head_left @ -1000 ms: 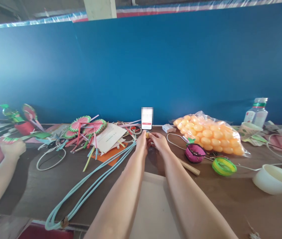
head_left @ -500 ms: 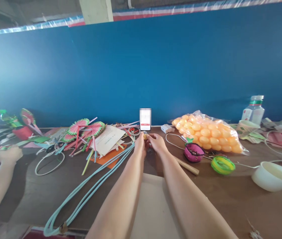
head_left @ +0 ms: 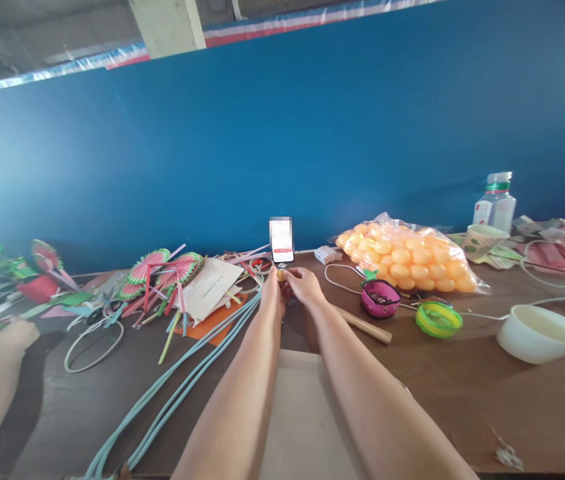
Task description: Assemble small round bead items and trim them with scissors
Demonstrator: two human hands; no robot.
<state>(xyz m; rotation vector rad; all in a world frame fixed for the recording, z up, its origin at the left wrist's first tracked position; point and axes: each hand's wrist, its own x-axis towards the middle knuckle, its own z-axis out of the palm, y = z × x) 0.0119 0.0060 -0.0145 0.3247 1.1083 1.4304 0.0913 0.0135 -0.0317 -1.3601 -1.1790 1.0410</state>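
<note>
At the far middle of the table, my left hand point(head_left: 271, 288) and my right hand point(head_left: 303, 285) meet with fingers pinched together. Between the fingertips is a small yellowish thing point(head_left: 280, 274), mostly hidden, its kind too small to make out. Right behind the hands a phone point(head_left: 282, 248) stands upright with its screen lit. Long pale-blue tubes point(head_left: 190, 373) run beside my left forearm. A wooden stick point(head_left: 366, 327) lies right of my right wrist, near a purple pot-shaped container point(head_left: 380, 301) holding small dark bits.
A clear bag of orange balls point(head_left: 407, 257) lies back right, with a green-yellow ring bundle point(head_left: 438, 320) and a white bowl point(head_left: 545, 337) nearer. Paper fans point(head_left: 172, 270), sheets point(head_left: 210, 283) and a looped cord point(head_left: 93, 343) lie left. Another person's hand point(head_left: 10, 337) is at far left.
The view has tilted and shifted slightly, so things on the right sit higher and those at far left lower. My hands keep the same pinch by the phone.
</note>
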